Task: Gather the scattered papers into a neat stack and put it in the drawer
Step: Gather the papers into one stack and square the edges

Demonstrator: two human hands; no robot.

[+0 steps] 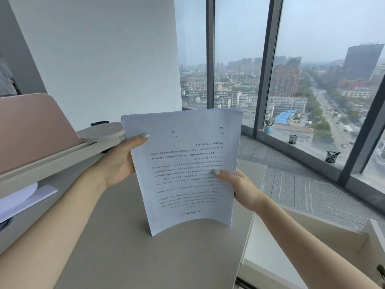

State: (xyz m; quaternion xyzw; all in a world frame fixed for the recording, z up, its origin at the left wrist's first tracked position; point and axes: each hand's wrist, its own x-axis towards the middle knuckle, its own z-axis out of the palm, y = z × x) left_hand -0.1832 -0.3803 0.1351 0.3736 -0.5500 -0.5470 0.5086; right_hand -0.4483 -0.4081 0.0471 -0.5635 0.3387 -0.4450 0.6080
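Observation:
A stack of printed white papers [187, 163] stands upright on its bottom edge on the grey desk [116, 236], bowed slightly, text upside down to me. My left hand [123, 161] grips its left edge, thumb on the front sheet. My right hand [237, 186] holds the right edge lower down, thumb pressed on the page. An open white drawer [302, 247] shows at the lower right, beside the desk's right edge.
A pink divider panel [31, 128] with a beige rail runs along the desk's left. More white sheets [25, 197] lie under it at the far left. Big windows are ahead, with two mesh pen cups [332, 156] and a small potted plant [268, 126] on the sill.

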